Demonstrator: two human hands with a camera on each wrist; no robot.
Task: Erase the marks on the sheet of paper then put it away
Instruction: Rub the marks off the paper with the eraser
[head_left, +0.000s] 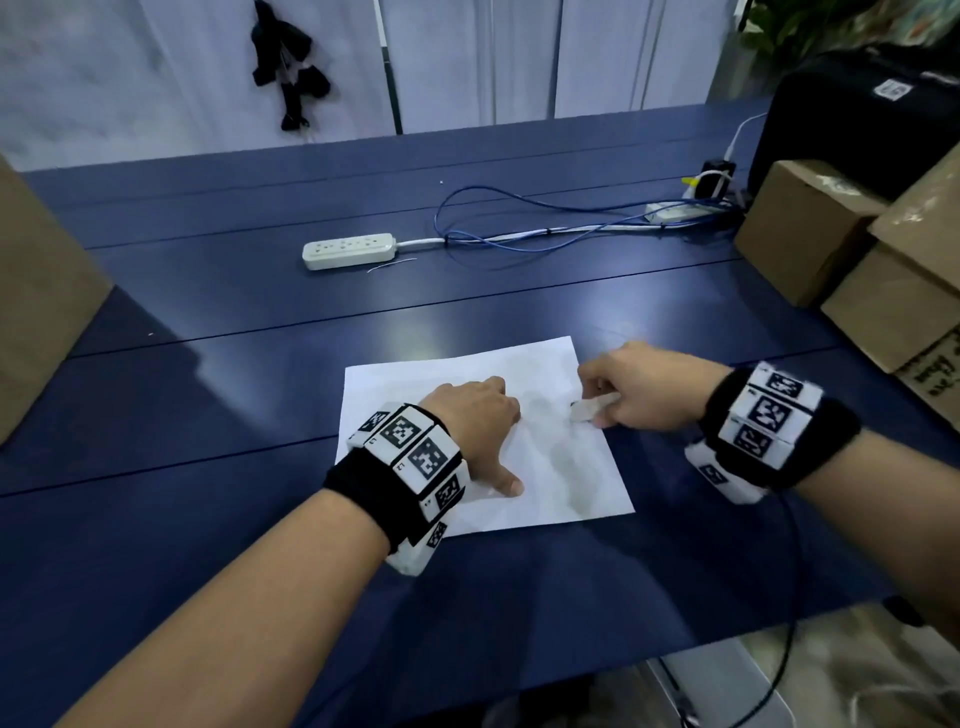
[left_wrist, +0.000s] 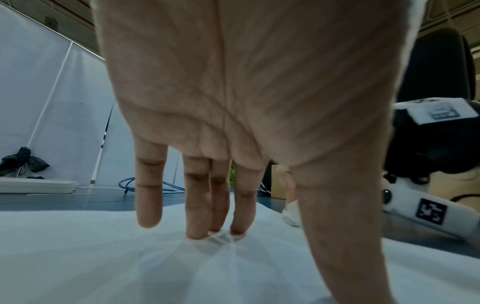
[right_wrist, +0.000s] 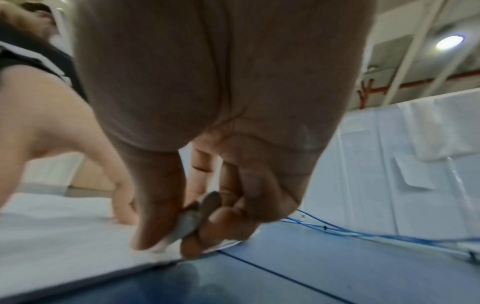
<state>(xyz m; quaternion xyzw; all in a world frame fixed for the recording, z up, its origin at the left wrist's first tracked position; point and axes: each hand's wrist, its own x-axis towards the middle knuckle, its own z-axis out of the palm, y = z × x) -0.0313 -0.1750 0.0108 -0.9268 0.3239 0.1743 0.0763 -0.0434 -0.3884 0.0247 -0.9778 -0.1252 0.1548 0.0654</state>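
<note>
A: Where is the sheet of paper (head_left: 550, 467) lying?

B: It is lying flat on the blue worktop (head_left: 208, 519), well short of the power strip (head_left: 348, 250), which is sitting farther back.

A: What is the left hand (head_left: 470, 415) doing?

B: It is pressing down on the paper with straight fingers (left_wrist: 194, 216), tips touching the sheet, holding nothing.

A: And the right hand (head_left: 639, 387)?

B: Its thumb and curled fingers (right_wrist: 207, 230) are pinching a white eraser (head_left: 589, 408), whose end is touching the paper near the right edge. The view from the right wrist is blurring here.
</note>
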